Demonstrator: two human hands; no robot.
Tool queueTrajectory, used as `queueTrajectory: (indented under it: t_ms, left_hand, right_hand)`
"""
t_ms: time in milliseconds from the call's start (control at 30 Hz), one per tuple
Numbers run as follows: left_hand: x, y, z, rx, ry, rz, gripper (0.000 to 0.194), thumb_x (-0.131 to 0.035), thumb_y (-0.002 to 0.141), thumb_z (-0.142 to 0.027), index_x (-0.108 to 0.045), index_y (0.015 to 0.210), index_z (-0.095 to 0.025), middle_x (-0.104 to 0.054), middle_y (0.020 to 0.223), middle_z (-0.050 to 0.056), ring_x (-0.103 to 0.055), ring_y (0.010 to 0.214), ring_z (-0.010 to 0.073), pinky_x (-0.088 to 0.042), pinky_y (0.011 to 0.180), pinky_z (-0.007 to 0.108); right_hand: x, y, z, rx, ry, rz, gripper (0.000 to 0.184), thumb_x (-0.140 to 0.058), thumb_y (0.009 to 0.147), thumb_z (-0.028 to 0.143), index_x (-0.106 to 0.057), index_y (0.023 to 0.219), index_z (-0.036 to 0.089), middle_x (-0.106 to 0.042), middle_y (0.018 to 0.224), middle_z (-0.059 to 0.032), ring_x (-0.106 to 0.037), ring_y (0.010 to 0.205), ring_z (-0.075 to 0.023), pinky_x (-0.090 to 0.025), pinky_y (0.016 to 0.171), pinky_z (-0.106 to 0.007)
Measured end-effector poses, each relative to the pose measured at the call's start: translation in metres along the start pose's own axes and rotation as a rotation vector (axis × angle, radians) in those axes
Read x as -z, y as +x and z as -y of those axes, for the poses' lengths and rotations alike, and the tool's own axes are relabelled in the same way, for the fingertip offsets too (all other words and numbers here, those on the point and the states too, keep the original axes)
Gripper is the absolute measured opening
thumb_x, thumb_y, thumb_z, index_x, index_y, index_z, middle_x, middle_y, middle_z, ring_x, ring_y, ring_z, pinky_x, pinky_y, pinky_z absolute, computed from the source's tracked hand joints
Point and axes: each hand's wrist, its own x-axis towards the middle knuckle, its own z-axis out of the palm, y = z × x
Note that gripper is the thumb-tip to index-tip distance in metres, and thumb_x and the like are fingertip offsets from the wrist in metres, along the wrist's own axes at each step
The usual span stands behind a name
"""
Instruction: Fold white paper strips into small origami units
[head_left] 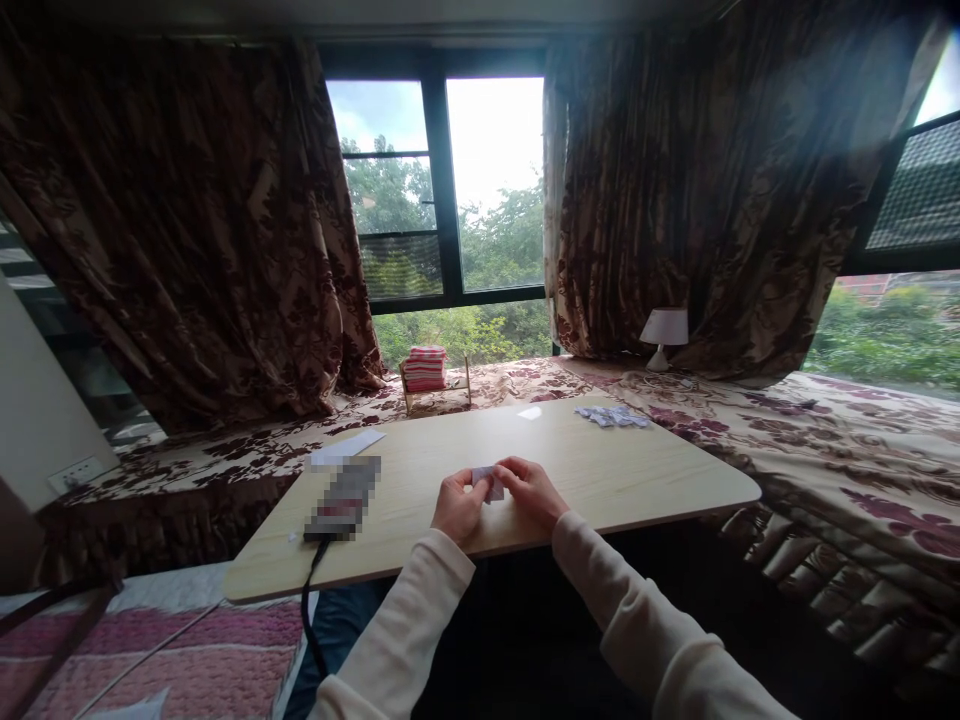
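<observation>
Both my hands meet over the front edge of a pale wooden table [450,450]. Between them is a small whitish-grey piece that looks like paper or a little packet [489,486]. My left hand [457,508] is closed on its left side, thumb on top. My right hand [534,490] pinches its upper right part with thumb and finger. The fingers hide some of the piece. Farther back on the right lies a loose pile of similar small whitish pieces [613,415].
A blurred-out device [343,500] with a black cable [306,610] lies at left, beside white paper [349,447]. One small white piece [529,412] rests near the back edge. Beyond stand a rack with folded striped cloths [426,369] and a lamp [664,330].
</observation>
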Motion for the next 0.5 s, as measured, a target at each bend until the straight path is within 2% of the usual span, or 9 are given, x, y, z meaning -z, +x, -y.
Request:
queueTrajectory:
  t_ms: [100,300,500]
  left_hand:
    - [-0.0005,-0.0013,-0.0015,0.0,0.018,0.033,0.026,-0.053,0.085,-0.033,-0.057,0.1,-0.013,-0.06,0.099,0.004,-0.059,0.085,0.017,-0.05,0.073,0.035]
    - [-0.0017,-0.0022,-0.0027,0.017,0.01,0.055,0.028,-0.053,0.084,-0.033,-0.056,0.103,-0.013,-0.058,0.102,0.004,-0.058,0.088,0.019,-0.05,0.075,0.036]
    - [-0.0011,0.0016,0.0037,0.016,-0.093,-0.069,0.027,-0.052,0.085,-0.033,-0.056,0.101,-0.013,-0.059,0.1,0.004,-0.059,0.085,0.017,-0.05,0.074,0.035]
  right_hand:
    - [0.0,-0.0004,0.0005,0.006,0.002,0.002,0.023,-0.052,0.075,0.035,-0.06,0.071,0.015,-0.06,0.067,-0.0008,-0.052,0.064,-0.0129,-0.041,0.062,-0.025]
    - [-0.002,-0.0012,-0.0031,0.001,-0.029,-0.005,0.021,-0.052,0.074,0.033,-0.058,0.062,0.016,-0.056,0.06,0.0007,-0.048,0.061,-0.0126,-0.039,0.058,-0.025]
    - [-0.0005,0.0013,-0.0023,-0.004,-0.006,-0.045,0.035,-0.041,0.083,0.041,-0.059,0.067,0.015,-0.055,0.061,-0.0002,-0.05,0.06,-0.0127,-0.04,0.056,-0.024]
